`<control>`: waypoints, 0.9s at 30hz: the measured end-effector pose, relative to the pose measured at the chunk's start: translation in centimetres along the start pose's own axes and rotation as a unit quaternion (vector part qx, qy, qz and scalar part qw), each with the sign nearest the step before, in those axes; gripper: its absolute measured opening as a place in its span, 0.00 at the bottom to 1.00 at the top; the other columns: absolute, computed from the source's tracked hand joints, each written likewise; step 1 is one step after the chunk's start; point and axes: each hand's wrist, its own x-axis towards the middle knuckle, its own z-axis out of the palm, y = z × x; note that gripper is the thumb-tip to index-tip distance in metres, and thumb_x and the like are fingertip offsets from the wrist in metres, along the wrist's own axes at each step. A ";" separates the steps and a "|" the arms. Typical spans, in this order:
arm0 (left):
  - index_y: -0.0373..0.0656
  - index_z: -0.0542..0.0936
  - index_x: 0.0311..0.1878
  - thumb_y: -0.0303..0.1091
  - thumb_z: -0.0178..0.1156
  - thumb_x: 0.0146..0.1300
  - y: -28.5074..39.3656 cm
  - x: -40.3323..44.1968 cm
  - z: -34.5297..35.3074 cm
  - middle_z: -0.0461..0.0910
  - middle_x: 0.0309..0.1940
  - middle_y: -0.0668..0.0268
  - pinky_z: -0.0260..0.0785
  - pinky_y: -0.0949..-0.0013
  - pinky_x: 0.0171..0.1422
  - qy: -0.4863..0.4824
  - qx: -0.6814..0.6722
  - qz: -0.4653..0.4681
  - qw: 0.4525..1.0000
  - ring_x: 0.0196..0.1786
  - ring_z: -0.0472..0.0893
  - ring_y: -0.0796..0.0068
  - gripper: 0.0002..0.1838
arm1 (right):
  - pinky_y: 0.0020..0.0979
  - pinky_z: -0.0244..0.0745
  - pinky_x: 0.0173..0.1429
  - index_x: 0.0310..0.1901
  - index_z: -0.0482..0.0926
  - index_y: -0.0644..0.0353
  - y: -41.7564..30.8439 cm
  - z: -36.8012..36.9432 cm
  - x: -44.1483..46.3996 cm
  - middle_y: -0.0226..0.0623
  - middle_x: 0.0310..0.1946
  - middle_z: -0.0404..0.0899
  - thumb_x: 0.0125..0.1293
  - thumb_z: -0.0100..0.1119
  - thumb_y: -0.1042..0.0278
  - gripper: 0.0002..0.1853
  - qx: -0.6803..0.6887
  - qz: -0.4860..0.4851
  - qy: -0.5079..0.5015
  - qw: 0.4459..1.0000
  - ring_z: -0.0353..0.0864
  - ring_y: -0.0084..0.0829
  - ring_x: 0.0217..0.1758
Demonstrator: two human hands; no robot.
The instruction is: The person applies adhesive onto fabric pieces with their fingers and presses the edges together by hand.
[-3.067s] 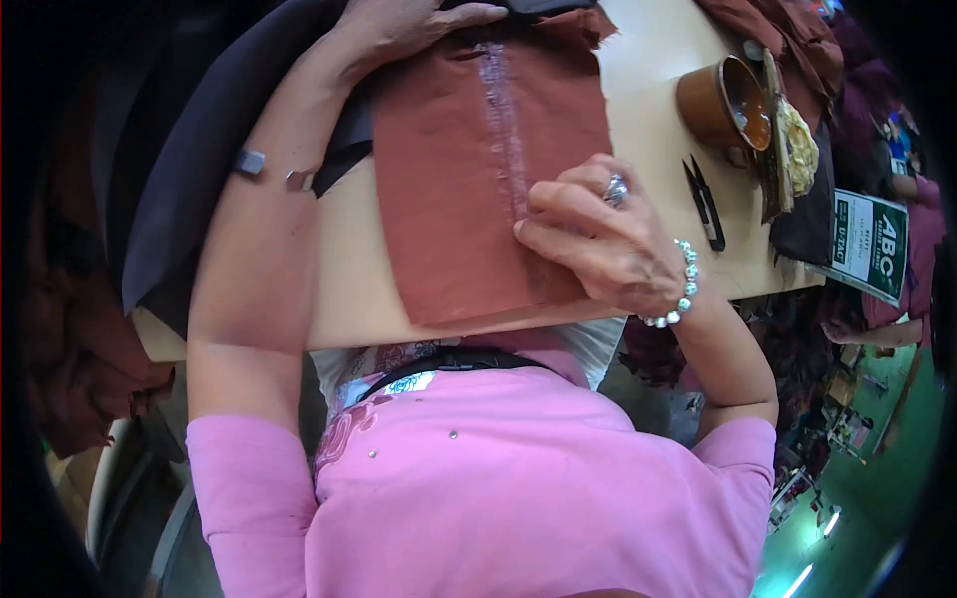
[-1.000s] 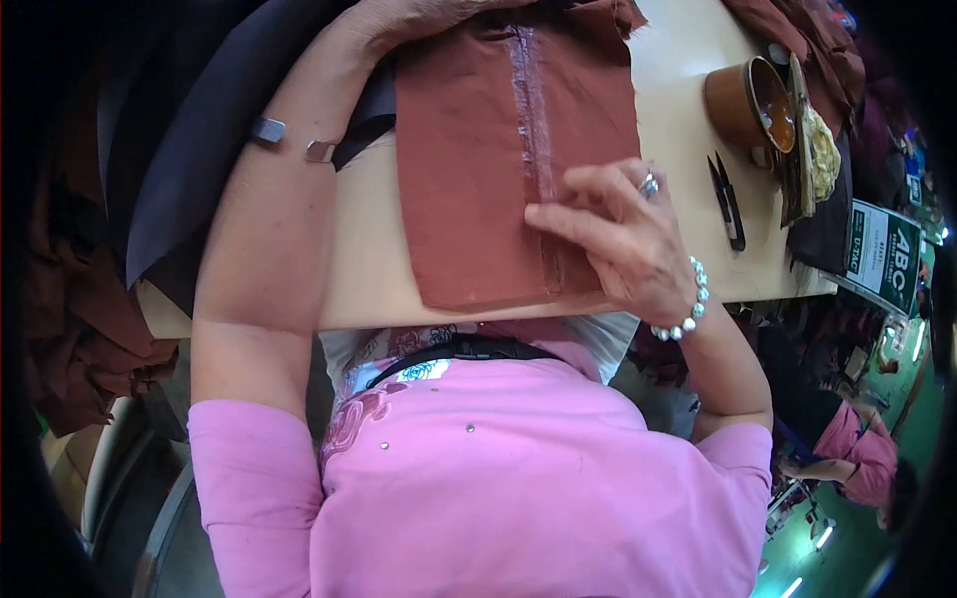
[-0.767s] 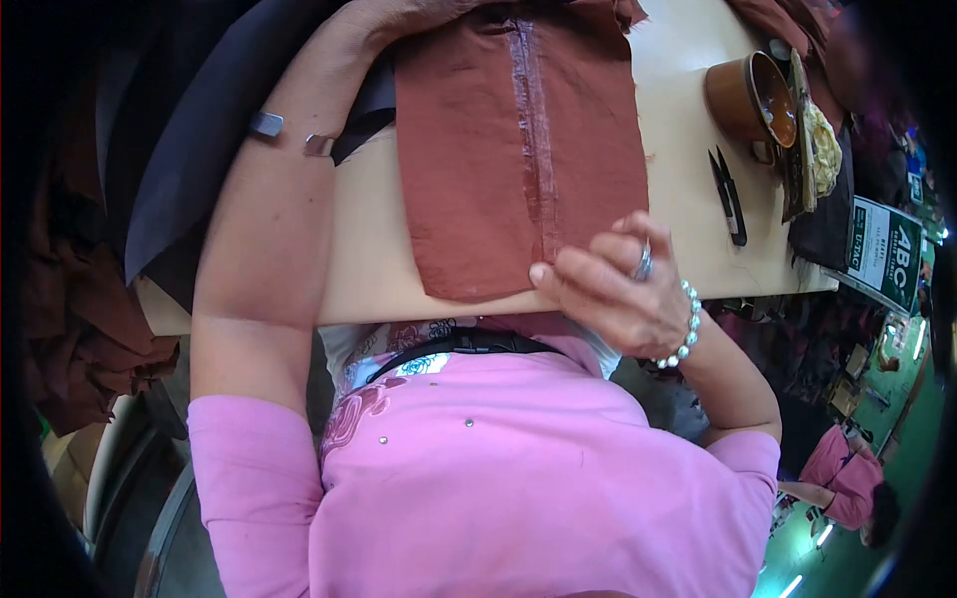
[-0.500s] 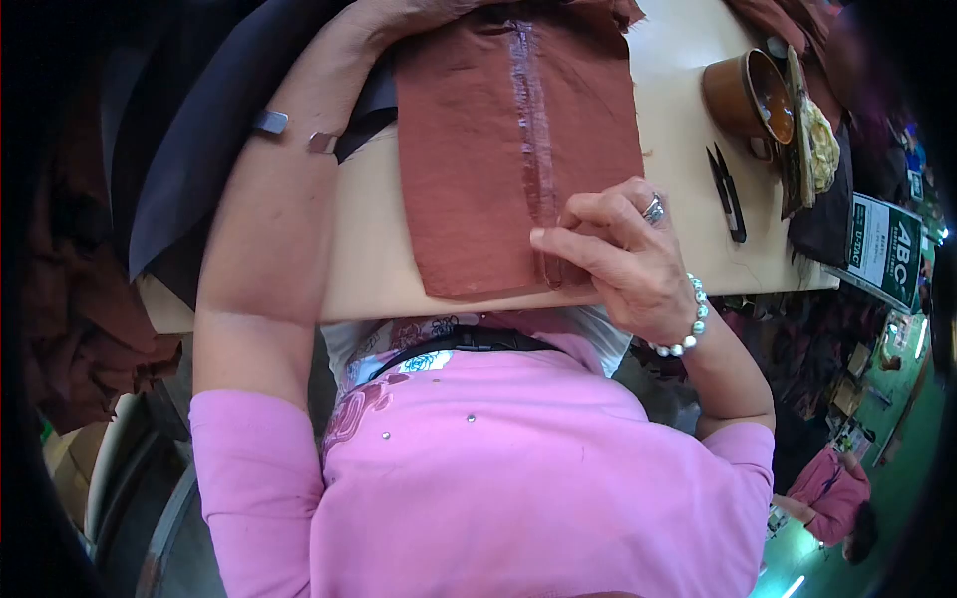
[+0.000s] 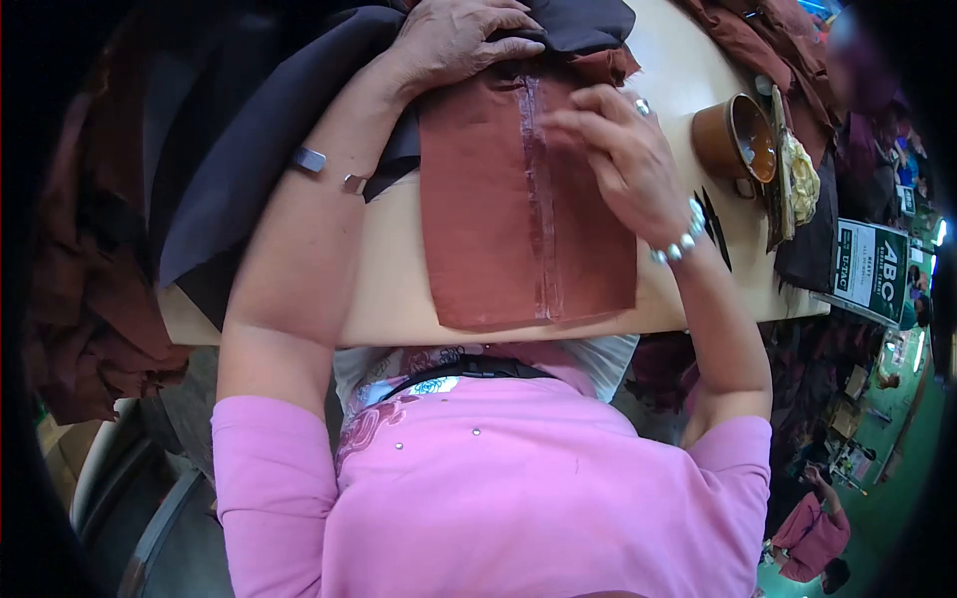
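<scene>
A reddish-brown fabric piece (image 5: 478,219) lies flat on the table, with a shiny wet-looking strip (image 5: 538,229) running down its middle. My left hand (image 5: 464,40) rests with stretched fingers at the fabric's far end, over dark cloth (image 5: 583,22). Above the upper part of the strip is my right hand (image 5: 628,164), wearing a ring and a beaded bracelet. Its fingers are half bent and apart, with nothing visible in them; the tips near the strip are blurred by motion.
On the right of the pale table (image 5: 384,269) stand a brown cup (image 5: 718,140) and a board with a yellowish lump (image 5: 800,179). Black thread snips (image 5: 716,229) lie near my right wrist. Dark cloth (image 5: 269,149) heaps at left; a green ABC box (image 5: 872,269) sits beyond the right edge.
My right hand has moved from the strip's near end up toward its far end. My left hand has come into view at the top. The whole view has shifted slightly.
</scene>
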 end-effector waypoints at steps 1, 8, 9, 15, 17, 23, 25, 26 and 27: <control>0.51 0.84 0.43 0.48 0.59 0.59 0.2 0.0 -0.1 0.81 0.45 0.70 0.65 0.60 0.57 -0.005 -0.004 -0.006 1.000 0.52 0.76 0.65 0.15 | 0.34 0.63 0.49 0.41 0.83 0.49 0.5 0.4 0.8 0.29 0.41 0.77 0.52 0.50 0.80 0.18 -0.042 -0.006 0.007 0.999 0.74 0.35 0.43; 0.52 0.84 0.43 0.49 0.59 0.59 0.0 -0.1 0.0 0.81 0.45 0.70 0.64 0.60 0.58 -0.001 -0.019 -0.010 1.000 0.52 0.76 0.66 0.15 | 0.38 0.59 0.55 0.43 0.81 0.47 0.0 1.6 2.0 0.25 0.42 0.73 0.53 0.54 0.72 0.15 -0.332 -0.138 0.005 0.933 0.73 0.28 0.47; 0.52 0.84 0.43 0.49 0.59 0.59 0.0 -0.1 0.0 0.81 0.45 0.70 0.64 0.60 0.58 -0.001 -0.018 -0.008 1.000 0.52 0.75 0.66 0.15 | 0.38 0.59 0.55 0.43 0.80 0.49 -0.4 1.2 1.9 0.25 0.41 0.73 0.53 0.54 0.71 0.15 -0.309 -0.137 -0.025 0.941 0.72 0.28 0.47; 0.52 0.84 0.43 0.49 0.58 0.59 -0.1 0.0 -0.1 0.81 0.46 0.70 0.63 0.60 0.58 -0.006 -0.024 -0.011 1.000 0.53 0.75 0.66 0.15 | 0.37 0.59 0.56 0.44 0.80 0.49 0.2 1.3 3.1 0.25 0.42 0.73 0.51 0.56 0.73 0.16 -0.282 -0.097 -0.010 0.954 0.73 0.28 0.46; 0.52 0.84 0.43 0.49 0.58 0.59 0.0 -0.1 0.0 0.81 0.46 0.70 0.64 0.60 0.58 -0.008 -0.023 -0.011 1.000 0.53 0.75 0.66 0.15 | 0.38 0.59 0.55 0.43 0.80 0.48 0.0 1.8 2.4 0.26 0.40 0.73 0.51 0.55 0.73 0.16 -0.288 -0.098 -0.006 0.953 0.72 0.28 0.46; 0.52 0.84 0.42 0.49 0.59 0.59 0.2 0.0 -0.1 0.81 0.45 0.70 0.64 0.61 0.58 -0.004 -0.023 -0.011 1.000 0.52 0.75 0.66 0.15 | 0.39 0.58 0.53 0.44 0.81 0.46 0.3 1.3 2.5 0.25 0.38 0.73 0.52 0.54 0.74 0.17 -0.213 -0.057 -0.006 0.975 0.73 0.29 0.46; 0.52 0.84 0.42 0.48 0.59 0.59 0.1 0.0 -0.1 0.81 0.45 0.70 0.64 0.61 0.58 -0.005 -0.018 -0.014 1.000 0.52 0.75 0.66 0.15 | 0.39 0.58 0.53 0.44 0.82 0.46 0.8 1.9 2.8 0.26 0.39 0.74 0.54 0.54 0.74 0.16 -0.253 -0.049 0.008 0.966 0.73 0.29 0.45; 0.52 0.84 0.42 0.48 0.59 0.58 0.1 0.0 0.0 0.81 0.45 0.70 0.64 0.61 0.58 -0.010 -0.016 -0.015 1.000 0.52 0.75 0.67 0.15 | 0.39 0.58 0.53 0.44 0.82 0.46 0.7 2.0 2.7 0.26 0.39 0.74 0.54 0.53 0.73 0.16 -0.249 -0.053 0.002 0.967 0.73 0.29 0.45; 0.53 0.84 0.42 0.48 0.59 0.58 0.1 0.0 0.0 0.81 0.45 0.70 0.64 0.61 0.58 -0.013 -0.014 -0.015 1.000 0.52 0.75 0.67 0.15 | 0.39 0.59 0.53 0.44 0.82 0.46 0.5 1.9 2.5 0.26 0.40 0.74 0.54 0.53 0.73 0.16 -0.245 -0.058 -0.004 0.968 0.73 0.30 0.45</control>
